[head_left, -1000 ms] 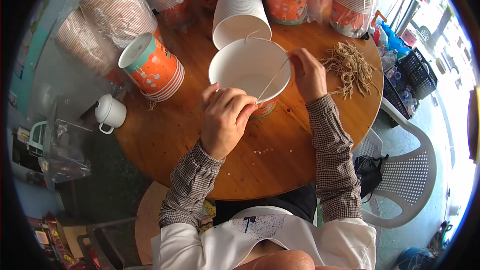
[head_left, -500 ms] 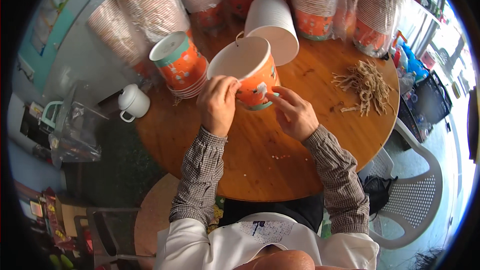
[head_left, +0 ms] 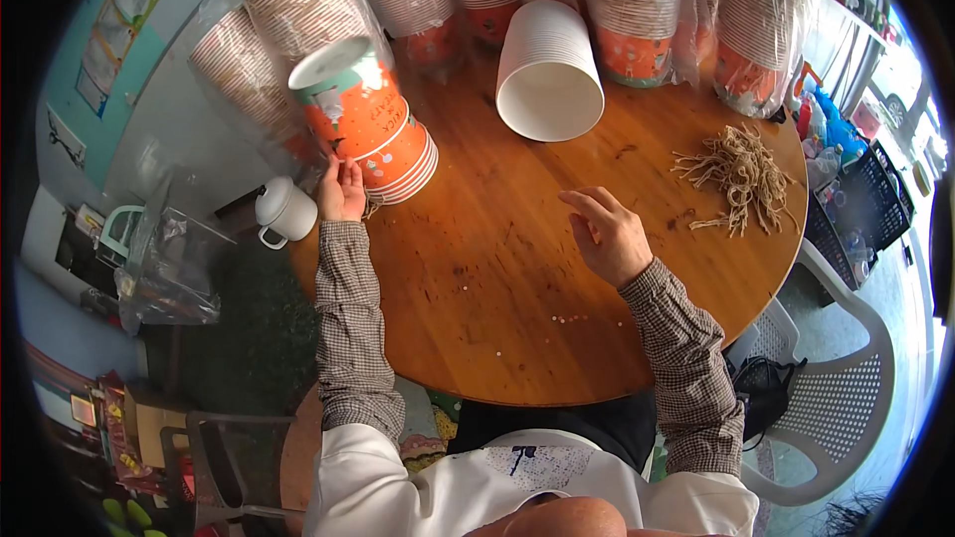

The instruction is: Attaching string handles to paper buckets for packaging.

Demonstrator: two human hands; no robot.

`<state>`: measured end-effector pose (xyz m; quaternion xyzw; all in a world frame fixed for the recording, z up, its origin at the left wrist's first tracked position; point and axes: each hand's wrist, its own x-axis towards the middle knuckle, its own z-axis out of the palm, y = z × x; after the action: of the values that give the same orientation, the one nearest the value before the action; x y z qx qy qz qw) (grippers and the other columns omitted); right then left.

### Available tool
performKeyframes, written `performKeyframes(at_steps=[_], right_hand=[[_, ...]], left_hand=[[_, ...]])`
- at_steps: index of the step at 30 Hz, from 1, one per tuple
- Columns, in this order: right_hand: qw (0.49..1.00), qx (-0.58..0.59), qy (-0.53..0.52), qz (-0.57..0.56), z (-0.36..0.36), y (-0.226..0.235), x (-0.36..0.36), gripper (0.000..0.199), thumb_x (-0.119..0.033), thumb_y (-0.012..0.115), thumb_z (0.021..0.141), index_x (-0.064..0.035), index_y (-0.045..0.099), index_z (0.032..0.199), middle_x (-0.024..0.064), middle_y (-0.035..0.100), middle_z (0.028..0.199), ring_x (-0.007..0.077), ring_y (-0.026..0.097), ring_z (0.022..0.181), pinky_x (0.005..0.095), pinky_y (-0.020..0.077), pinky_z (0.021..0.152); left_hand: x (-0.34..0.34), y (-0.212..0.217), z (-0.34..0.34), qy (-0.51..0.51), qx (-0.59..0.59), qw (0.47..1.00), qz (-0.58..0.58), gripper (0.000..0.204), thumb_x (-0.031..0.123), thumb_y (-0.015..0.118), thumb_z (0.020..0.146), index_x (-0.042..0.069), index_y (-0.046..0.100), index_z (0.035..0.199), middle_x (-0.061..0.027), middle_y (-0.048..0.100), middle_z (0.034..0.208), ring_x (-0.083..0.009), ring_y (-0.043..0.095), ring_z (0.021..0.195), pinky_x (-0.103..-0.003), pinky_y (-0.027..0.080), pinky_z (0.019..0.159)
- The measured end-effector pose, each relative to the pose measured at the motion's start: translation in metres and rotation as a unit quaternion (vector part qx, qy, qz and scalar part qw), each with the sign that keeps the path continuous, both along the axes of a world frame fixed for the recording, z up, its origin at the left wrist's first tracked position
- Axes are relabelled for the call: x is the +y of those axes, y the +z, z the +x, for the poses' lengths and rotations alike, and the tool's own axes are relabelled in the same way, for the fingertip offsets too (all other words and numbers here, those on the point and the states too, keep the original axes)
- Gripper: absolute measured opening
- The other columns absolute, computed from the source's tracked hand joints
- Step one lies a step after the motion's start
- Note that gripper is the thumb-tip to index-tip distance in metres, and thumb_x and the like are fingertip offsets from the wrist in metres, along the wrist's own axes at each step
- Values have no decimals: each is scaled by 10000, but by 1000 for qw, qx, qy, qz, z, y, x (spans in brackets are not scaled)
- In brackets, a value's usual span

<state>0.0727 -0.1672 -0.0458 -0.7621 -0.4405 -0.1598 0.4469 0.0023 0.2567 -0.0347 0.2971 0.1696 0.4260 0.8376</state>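
At the left of the table, an orange paper bucket with a green base sits upside down over a stack of nested buckets, not fully down on it. My left hand has its fingers at that bucket's lower left rim, holding it. Twine pokes out under the stack. Over the middle right of the table hovers my right hand, fingers loosely spread, with nothing in it. Beyond it, a white ribbed stack of buckets lies on its side, mouth toward me.
Tall plastic-wrapped bucket stacks line the far edge. A heap of cut twine lies at the right. A white enamel mug stands left of the stack. A white plastic chair and a black crate are beyond the table's right edge.
My left hand has carried the orange bucket left and turned it upside down over the stack. The right hand has come off the bucket and stays near its place. The view has shifted slightly.
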Motion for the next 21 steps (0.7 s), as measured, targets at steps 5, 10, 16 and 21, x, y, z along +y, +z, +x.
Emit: performKeyframes(at_steps=[5, 10, 16, 21], right_hand=[[1000, 9, -5, -8, 2, -2, -4, 269, -22, 593, 837, -59, 612, 1103, 97, 627, 1025, 285, 662, 814, 357, 567, 679], [999, 28, -35, -29, 14, -9, -8, 238, -56, 579, 856, -75, 616, 1090, 101, 627, 990, 302, 649, 807, 375, 551, 683], [990, 43, -135, 14, 58, -25, -27, 168, -83, 588, 857, -42, 655, 1005, 134, 638, 912, 305, 642, 814, 368, 531, 713], [957, 76, -278, 14, 110, -44, -73, 182, -159, 581, 873, -65, 660, 1007, 125, 658, 981, 313, 630, 924, 390, 506, 818]], left_hand=[[-4, -39, -11, -6, 131, 986, 103, 220, 247, 696, 887, 133, 581, 1036, 23, 575, 819, -83, 512, 659, -224, 422, 599], [-14, -16, -8, 293, 182, 801, 489, 651, 127, 618, 928, 106, 273, 1479, -202, 393, 1354, -238, 500, 1120, -337, 455, 916], [-24, 40, 7, 311, 216, 540, 752, 494, 256, 563, 952, 54, 448, 1388, -227, 390, 1429, -386, 391, 1301, -463, 336, 1067], [-18, 15, 15, 283, 212, 526, 773, 445, 231, 556, 955, 56, 481, 1357, -201, 444, 1380, -393, 391, 1306, -474, 328, 1077]])
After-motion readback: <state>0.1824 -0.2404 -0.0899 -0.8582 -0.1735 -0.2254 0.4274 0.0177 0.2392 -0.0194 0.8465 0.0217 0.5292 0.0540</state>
